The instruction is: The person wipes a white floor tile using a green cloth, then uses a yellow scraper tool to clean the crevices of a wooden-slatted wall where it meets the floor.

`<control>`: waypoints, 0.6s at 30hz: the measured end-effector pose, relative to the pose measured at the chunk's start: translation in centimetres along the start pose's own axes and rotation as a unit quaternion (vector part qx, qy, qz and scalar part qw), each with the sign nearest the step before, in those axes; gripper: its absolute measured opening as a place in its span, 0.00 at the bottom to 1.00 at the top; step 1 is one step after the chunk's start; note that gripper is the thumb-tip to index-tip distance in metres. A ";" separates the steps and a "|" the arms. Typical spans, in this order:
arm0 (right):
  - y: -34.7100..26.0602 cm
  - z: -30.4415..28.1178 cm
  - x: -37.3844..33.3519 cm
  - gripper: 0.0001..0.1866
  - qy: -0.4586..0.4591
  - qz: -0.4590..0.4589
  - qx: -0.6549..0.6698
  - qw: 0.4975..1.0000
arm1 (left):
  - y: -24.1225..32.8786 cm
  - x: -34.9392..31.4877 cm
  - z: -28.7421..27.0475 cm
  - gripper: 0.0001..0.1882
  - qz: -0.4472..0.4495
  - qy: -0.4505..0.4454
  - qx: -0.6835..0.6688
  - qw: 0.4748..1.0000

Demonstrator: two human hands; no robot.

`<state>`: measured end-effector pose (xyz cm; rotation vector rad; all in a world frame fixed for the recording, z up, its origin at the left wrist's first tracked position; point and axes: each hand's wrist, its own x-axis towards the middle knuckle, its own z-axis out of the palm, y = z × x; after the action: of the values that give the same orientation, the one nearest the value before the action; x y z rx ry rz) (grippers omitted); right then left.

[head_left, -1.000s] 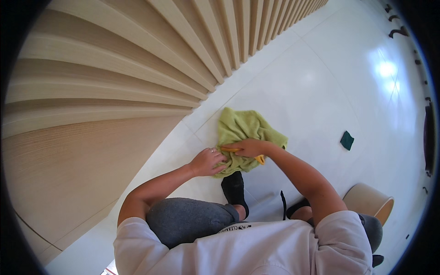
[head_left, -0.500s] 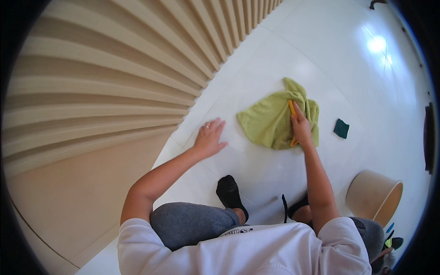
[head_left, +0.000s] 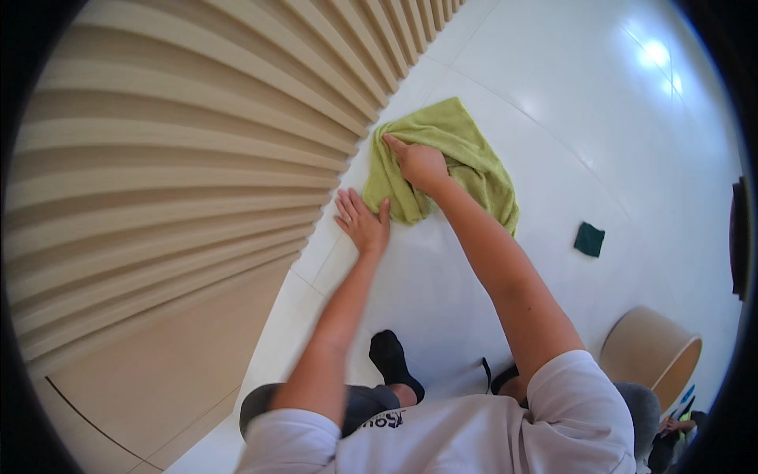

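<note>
A yellow-green towel (head_left: 474,146) lies bunched and folded on the white floor, its left edge close to the slatted wall. My right hand (head_left: 422,166) presses down on it, the index finger stretched toward the wall side and the other fingers curled into the fabric. Whether the orange tool seen earlier is still under that palm is hidden. Just below the towel's left corner, my left hand (head_left: 363,225) rests flat on the floor beside the wall base, fingers apart and a ring on one of them.
A wall of pale wooden slats (head_left: 205,142) runs along the left. On the floor to the right lies a small dark green pad (head_left: 589,239). A beige round tub-like object (head_left: 643,347) lies at the lower right, near another person (head_left: 675,434). My black-socked foot (head_left: 391,355) is below.
My right hand has moved left and forward with the towel, up to the wall base. The orange tool has gone out of sight. My left hand has shifted slightly and now lies flat.
</note>
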<state>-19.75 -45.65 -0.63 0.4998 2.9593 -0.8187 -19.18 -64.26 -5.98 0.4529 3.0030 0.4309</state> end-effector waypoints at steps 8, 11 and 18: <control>0.2 -0.1 3.0 0.33 -0.046 -0.022 0.023 0.998 | 1.7 -0.9 0.5 0.39 -0.035 0.076 0.019 0.996; 2.3 -0.7 3.5 0.33 -0.119 -0.112 0.007 0.986 | 2.6 -0.9 0.3 0.38 -0.054 0.046 0.029 0.997; 0.2 -0.9 3.5 0.32 -0.090 -0.011 0.014 0.996 | 2.6 -0.5 -0.4 0.39 -0.067 0.032 0.047 0.996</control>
<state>-22.92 -43.98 -0.36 0.3721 2.7969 -0.8596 -17.99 -62.09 -4.86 0.2455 3.1011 0.3006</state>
